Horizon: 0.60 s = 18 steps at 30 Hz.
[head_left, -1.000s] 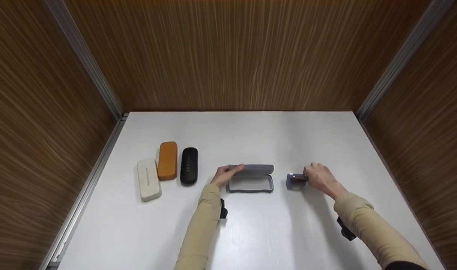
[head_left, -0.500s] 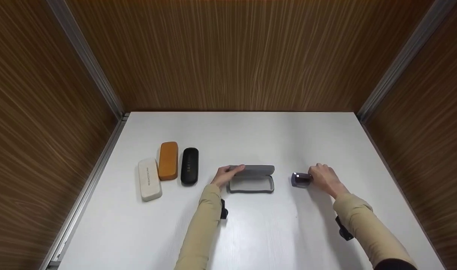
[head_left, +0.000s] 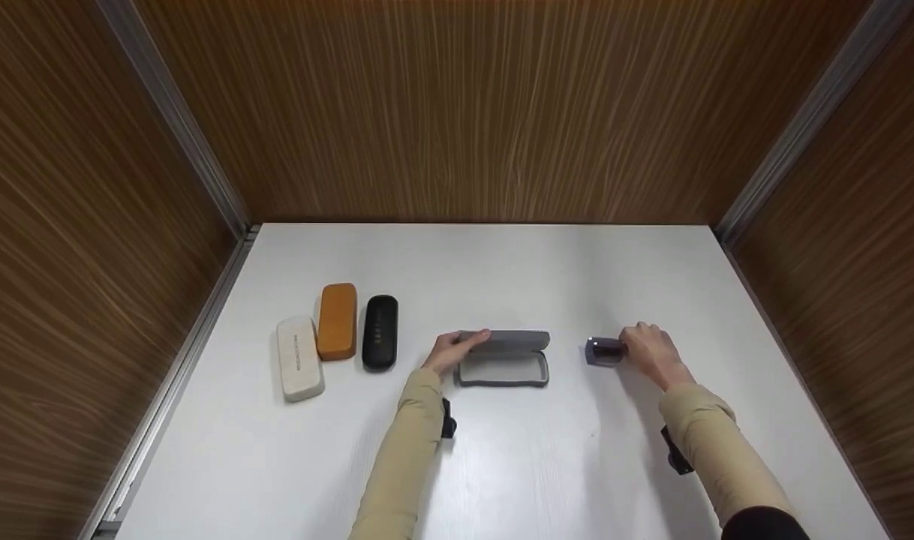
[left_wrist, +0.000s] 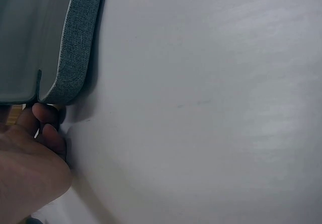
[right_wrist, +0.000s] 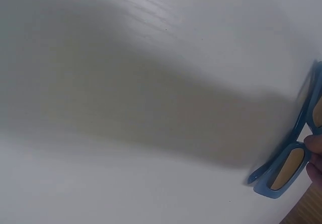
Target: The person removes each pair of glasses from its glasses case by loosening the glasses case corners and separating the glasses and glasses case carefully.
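Observation:
Near the middle of the table, a grey glasses case (head_left: 540,369) lies with its lid (head_left: 515,340) raised at the far side and its pale inside bare. My left hand (head_left: 448,352) grips the case's left end, thumb over the lid. In the left wrist view, the fingers (left_wrist: 44,114) bend at the corner of the fabric-covered case (left_wrist: 75,48). To the right of the case, my right hand (head_left: 652,354) pinches blue-framed sunglasses (head_left: 605,351), one lens side pointing left. The right wrist view has the sunglasses (right_wrist: 266,191) at the table surface, fingertips (right_wrist: 314,144) at the bridge.
Three closed glasses cases lie at the left: a white one (head_left: 299,360), an orange one (head_left: 337,321) and a black one (head_left: 380,332). Wood-grain panels (head_left: 472,112) wall in the white table (head_left: 487,259) at the back and both sides.
My right hand has shifted slightly right with the sunglasses, away from the case, and the sunglasses have turned a little. The left hand and the open case hold their place.

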{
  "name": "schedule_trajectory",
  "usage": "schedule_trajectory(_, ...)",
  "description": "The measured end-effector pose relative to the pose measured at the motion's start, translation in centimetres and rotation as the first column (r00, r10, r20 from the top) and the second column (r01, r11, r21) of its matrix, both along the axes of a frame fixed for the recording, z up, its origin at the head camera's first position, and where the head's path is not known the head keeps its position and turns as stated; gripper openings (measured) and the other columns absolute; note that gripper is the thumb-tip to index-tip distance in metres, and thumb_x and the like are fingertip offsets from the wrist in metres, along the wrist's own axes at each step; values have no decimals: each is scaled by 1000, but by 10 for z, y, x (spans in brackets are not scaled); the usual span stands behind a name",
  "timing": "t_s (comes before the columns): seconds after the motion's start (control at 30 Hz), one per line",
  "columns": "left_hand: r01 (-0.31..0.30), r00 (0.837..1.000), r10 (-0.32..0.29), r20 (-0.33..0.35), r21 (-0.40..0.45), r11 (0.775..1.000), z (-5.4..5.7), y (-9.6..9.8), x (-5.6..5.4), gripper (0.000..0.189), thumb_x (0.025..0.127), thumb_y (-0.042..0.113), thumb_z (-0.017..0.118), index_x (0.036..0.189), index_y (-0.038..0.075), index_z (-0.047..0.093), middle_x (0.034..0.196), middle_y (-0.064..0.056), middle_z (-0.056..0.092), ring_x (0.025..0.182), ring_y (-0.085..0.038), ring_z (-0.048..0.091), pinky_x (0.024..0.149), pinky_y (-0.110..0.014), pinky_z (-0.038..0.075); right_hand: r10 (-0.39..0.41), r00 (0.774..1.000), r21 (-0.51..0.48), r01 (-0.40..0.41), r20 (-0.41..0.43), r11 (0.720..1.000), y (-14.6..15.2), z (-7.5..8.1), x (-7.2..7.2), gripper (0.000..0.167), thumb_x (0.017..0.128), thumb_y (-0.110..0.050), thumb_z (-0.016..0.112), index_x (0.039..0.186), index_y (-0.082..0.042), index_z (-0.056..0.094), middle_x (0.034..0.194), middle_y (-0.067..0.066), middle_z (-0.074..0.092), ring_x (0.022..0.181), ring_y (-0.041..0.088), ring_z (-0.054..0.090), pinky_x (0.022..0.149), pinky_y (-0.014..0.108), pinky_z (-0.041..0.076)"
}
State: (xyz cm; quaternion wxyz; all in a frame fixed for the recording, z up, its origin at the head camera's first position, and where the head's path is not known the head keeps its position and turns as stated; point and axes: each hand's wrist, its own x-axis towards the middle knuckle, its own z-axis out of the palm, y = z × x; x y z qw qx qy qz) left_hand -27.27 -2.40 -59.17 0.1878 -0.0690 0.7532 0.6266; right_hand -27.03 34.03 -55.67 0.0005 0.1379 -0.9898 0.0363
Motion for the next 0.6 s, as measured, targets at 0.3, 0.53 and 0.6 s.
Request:
schedule_trajectory(0.3, 11, 1000, -11, -21, -8, 1000, 1, 0, 2, 74, 90, 55, 68, 144, 6, 54, 155, -17, 46, 147, -37, 39, 125, -50, 31, 7, 1000, 10, -6, -21, 1000, 3, 0, -4, 18, 91, 11, 56, 99, 9, 72, 86, 28, 67, 73, 34, 64, 66, 47, 59)
schedule_trajectory(0.53, 15, 1000, -15, -19, -6, 1000, 1, -2, 2, 80, 90, 55, 67, 148, 4, 48, 157, -19, 43, 149, -38, 37, 125, -50, 31, 7, 1000, 17, -7, -21, 1000, 4, -1, -7, 15, 86, 13, 57, 92, 9, 71, 81, 26, 66, 66, 29, 57, 60, 46, 54)
schedule_trajectory(0.6, 15, 1000, -15, -23, -2, 1000, 1, -2, 2, 77, 90, 54, 68, 147, 4, 51, 157, -19, 44, 149, -38, 37, 125, -50, 31, 11, 1000, 27, -10, -26, 1000, 3, -1, -8, 14, 85, 13, 58, 91, 9, 70, 80, 26, 65, 66, 29, 57, 59, 46, 54)
